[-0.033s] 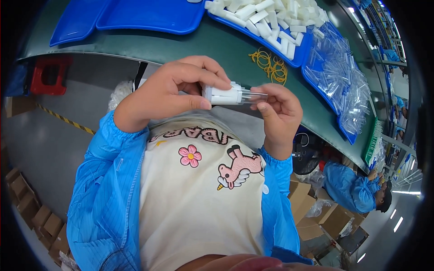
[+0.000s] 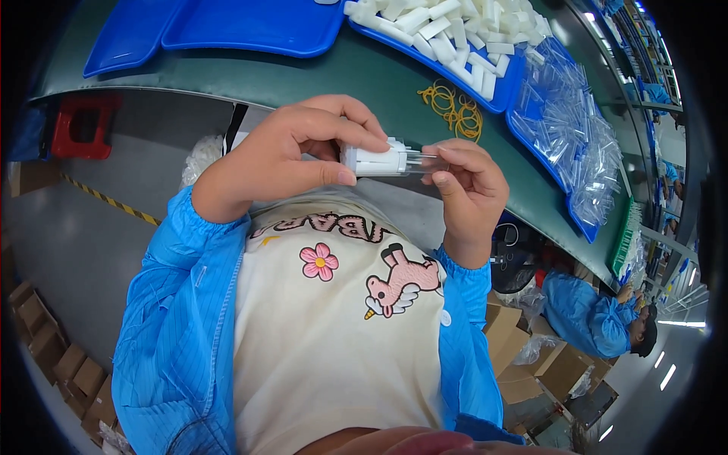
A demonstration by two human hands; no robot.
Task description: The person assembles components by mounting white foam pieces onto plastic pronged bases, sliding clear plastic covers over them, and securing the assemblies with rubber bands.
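My left hand is closed around a bundle of white rectangular pieces and clear plastic, held sideways in front of my chest. Thumb and fingers press it from below and above. From the bundle's right end stick out clear plastic tubes. My right hand pinches the far ends of these tubes between thumb and fingers. How the tubes and white pieces fit together is partly hidden by my fingers.
Several yellow rubber bands lie on the green table. Blue trays beyond hold white blocks and clear tubes. Another blue tray stands at the far left. A person in blue works at the right, near cardboard boxes.
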